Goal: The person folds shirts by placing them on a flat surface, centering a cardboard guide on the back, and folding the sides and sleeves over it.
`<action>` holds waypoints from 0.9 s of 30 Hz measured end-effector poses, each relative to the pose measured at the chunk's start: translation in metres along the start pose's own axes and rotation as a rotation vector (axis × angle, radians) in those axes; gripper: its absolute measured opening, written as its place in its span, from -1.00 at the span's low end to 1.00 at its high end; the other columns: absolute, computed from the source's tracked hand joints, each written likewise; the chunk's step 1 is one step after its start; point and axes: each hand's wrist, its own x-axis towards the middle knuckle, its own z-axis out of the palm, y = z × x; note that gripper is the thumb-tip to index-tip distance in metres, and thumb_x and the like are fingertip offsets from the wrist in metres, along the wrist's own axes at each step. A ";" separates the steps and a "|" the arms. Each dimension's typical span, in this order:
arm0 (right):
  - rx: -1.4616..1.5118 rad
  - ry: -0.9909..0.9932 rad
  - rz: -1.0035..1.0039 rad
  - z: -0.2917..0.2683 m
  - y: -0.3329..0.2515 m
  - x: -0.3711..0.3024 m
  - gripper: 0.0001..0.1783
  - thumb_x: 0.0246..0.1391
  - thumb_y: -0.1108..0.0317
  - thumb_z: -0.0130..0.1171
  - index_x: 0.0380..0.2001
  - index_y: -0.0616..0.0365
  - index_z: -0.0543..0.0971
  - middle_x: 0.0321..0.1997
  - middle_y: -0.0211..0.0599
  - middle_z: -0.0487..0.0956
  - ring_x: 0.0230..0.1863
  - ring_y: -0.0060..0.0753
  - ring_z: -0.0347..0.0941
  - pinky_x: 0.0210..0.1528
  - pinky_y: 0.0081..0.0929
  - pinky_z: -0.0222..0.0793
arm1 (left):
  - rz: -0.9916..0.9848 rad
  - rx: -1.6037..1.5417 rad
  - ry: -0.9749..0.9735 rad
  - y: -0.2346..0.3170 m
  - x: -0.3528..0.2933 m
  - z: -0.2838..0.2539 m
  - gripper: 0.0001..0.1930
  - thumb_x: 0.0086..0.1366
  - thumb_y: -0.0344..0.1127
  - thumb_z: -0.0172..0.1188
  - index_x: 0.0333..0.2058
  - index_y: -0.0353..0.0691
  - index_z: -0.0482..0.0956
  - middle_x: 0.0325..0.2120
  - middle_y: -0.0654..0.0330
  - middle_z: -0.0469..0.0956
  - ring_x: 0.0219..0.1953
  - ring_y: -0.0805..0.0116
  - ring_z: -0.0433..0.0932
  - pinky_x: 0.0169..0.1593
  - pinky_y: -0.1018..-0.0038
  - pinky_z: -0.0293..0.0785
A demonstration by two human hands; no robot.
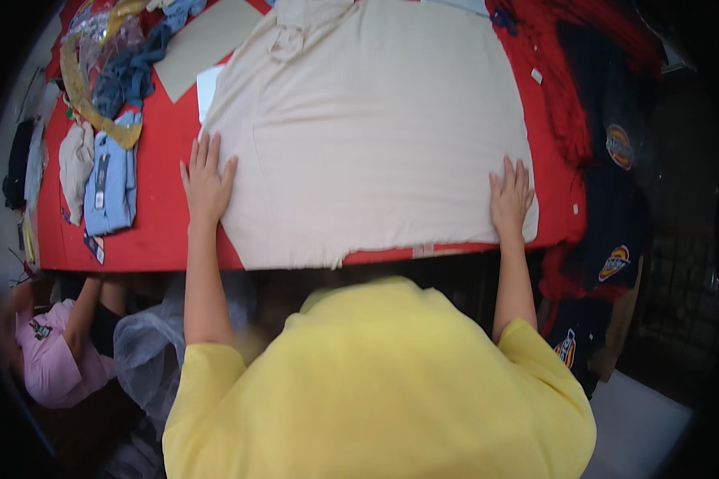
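A large cream garment (375,136), which looks like a shirt, lies spread over a red-covered table (168,207). Soft wrinkles cross it, and its far left part is bunched up. My left hand (208,180) rests flat at the garment's left edge, fingers stretched and a little apart, thumb on the cream cloth. At the opposite edge, near the front right corner, my right hand (511,199) lies palm down on the fabric with its fingers extended. Neither hand grips anything. The garment's near edge reaches the table's front edge.
Left of the garment are a folded light blue garment (113,180) with a tag, a beige cloth (76,164), yellow tape-like strip (76,88) and a grey board (204,44). Dark blue printed fabric (615,199) hangs at the right. A person in pink (60,355) sits lower left, near clear plastic (148,343).
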 end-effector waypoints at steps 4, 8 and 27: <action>-0.041 -0.151 0.070 -0.037 -0.028 0.044 -0.53 0.23 0.12 0.00 0.18 -0.03 0.40 0.35 -0.16 0.23 0.42 -0.06 -0.01 0.39 0.20 -0.27 | -0.082 -0.188 -0.045 0.021 0.035 -0.026 -0.65 0.28 -0.25 0.09 0.02 -0.14 0.52 0.11 0.15 0.44 0.28 0.15 0.21 0.32 0.06 0.01; 0.069 0.024 -0.236 -0.006 -0.060 0.140 -0.56 0.24 0.20 -0.02 0.16 0.01 0.42 0.34 -0.18 0.26 0.41 -0.08 0.02 0.40 0.16 -0.27 | 0.033 -0.555 0.054 0.049 0.106 0.005 -0.68 0.30 -0.32 0.06 0.03 -0.14 0.52 0.09 0.12 0.46 0.27 0.11 0.23 0.32 0.15 0.04; 0.476 0.209 -1.161 0.024 -0.370 0.219 -0.65 0.01 0.38 0.13 -0.08 -0.05 0.60 0.12 -0.08 0.42 0.09 -0.05 0.31 0.08 -0.16 0.27 | -0.081 -0.218 0.171 0.040 0.169 0.038 -0.55 0.27 -0.12 0.11 0.12 -0.10 0.46 0.21 0.17 0.35 0.30 0.15 0.19 0.38 0.20 -0.03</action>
